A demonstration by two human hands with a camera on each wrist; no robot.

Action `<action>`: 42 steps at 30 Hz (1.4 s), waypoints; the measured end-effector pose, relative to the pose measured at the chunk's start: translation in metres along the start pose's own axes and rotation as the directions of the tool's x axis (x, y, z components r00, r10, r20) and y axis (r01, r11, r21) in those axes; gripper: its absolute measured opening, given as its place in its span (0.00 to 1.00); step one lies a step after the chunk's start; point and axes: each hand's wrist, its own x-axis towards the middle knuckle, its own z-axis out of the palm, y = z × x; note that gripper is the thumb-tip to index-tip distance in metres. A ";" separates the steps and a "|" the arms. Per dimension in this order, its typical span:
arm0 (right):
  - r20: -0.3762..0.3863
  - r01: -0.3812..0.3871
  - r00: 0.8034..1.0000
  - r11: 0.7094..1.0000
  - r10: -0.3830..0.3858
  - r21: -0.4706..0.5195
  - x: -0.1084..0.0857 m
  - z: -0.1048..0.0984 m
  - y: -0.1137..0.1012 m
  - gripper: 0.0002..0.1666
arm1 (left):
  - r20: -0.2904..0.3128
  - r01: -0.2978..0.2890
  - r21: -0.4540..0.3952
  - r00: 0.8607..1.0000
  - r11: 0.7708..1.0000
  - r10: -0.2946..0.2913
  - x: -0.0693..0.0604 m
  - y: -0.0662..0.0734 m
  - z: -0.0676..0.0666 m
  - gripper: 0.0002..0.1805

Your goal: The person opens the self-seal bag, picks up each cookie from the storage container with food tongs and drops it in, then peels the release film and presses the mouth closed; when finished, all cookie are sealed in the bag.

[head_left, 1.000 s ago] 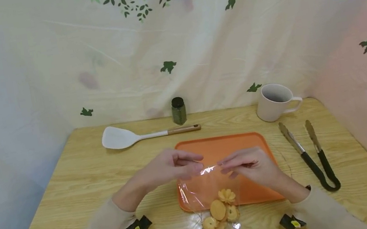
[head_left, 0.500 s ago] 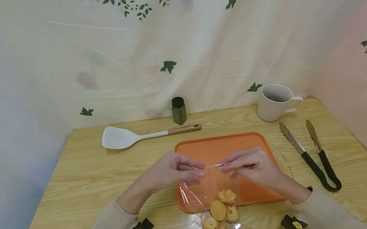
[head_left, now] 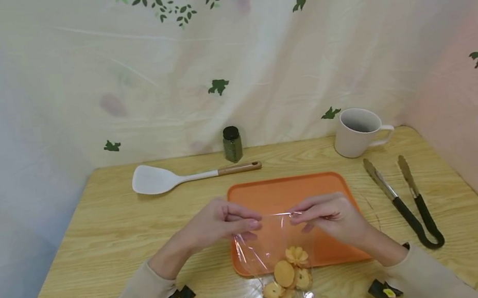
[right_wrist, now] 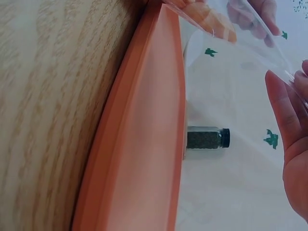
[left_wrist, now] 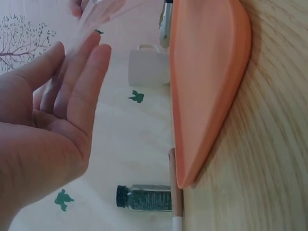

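Note:
A clear plastic bag [head_left: 274, 240] hangs between both hands, with several golden biscuits [head_left: 284, 273] gathered at its bottom. The left hand [head_left: 218, 225] pinches the left side of the bag's top edge between thumb and fingers. At the right end of that edge, the right hand [head_left: 331, 215] pinches the film. The top edge is drawn straight between them. Behind and below the bag lies an orange tray [head_left: 283, 191]. In the right wrist view, the film [right_wrist: 260, 29] stretches from the right fingertips past a biscuit [right_wrist: 211, 21].
A white spatula [head_left: 156, 178] with a wooden handle lies at the back left. Near it stands a jar [head_left: 232, 145] of dark green contents with a black lid. A white mug [head_left: 357, 133] and black-handled tongs [head_left: 411, 215] are on the right of the wooden table [head_left: 107, 232].
The left hand has dipped slightly and shifted a little left, while the right hand moved slightly right. The bag's top edge, loose at first, is now taut between them.

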 end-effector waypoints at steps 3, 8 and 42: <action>0.001 -0.021 1.000 0.999 0.021 -0.036 -0.001 -0.001 -0.001 0.27 | 0.018 0.004 -0.005 1.000 1.000 -0.004 -0.002 -0.004 -0.004 0.16; 0.010 -0.088 0.996 0.992 0.089 -0.090 -0.004 -0.003 -0.004 0.26 | 0.022 0.016 0.009 1.000 1.000 -0.016 -0.005 -0.009 -0.008 0.18; 0.338 -0.442 0.755 0.817 0.562 -0.371 0.067 0.012 -0.030 0.23 | 0.125 -0.171 0.090 0.979 0.981 0.160 -0.022 -0.002 -0.003 0.17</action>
